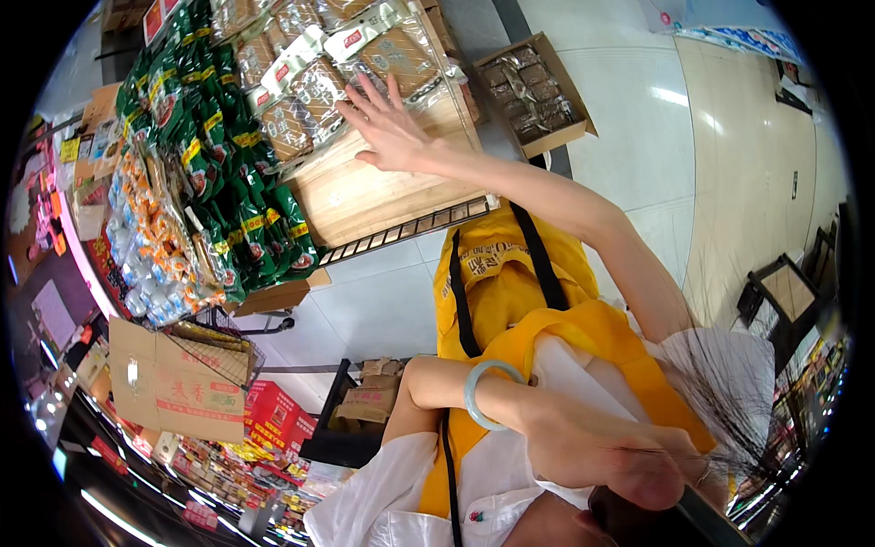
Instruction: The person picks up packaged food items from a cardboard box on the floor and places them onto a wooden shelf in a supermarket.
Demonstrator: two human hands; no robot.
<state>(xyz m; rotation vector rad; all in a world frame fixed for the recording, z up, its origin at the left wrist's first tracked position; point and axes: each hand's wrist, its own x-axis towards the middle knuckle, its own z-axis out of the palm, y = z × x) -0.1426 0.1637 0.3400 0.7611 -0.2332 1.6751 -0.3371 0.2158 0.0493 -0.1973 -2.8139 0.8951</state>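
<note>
My right hand reaches over a wood-grain display shelf, palm down and fingers spread. Its fingertips lie over clear plastic packs of brown cakes; whether they press on them I cannot tell. My left hand, with a pale bangle on its arm, is raised and curled close to the camera. It grips a dark flat object, perhaps a phone, mostly cut off by the lower rim. A bare strip of wood shows between the packs and the shelf's black front rail.
Green snack bags hang thickly left of the packs, beside orange and blue wrapped items. An opened carton of dark packs rests on the floor at right. A flattened cardboard box leans lower left. My yellow apron touches the shelf's front.
</note>
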